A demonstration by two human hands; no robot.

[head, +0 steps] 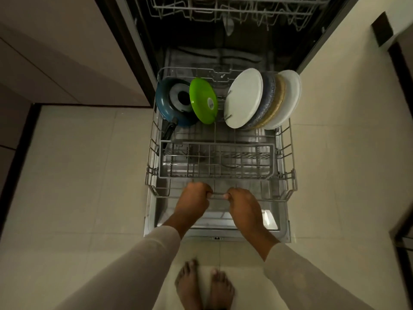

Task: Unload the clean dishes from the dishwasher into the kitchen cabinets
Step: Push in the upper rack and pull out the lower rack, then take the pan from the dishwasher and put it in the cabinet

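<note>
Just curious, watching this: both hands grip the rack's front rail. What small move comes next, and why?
Probably let the right hand go of the lower rack and reach for the white plate. The rack seems pulled out over the open door, and that plate stands on that hand's side, untouched.

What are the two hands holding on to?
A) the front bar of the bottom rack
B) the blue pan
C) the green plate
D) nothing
A: the left hand and the right hand both curl round the front bar of the bottom rack.
</note>
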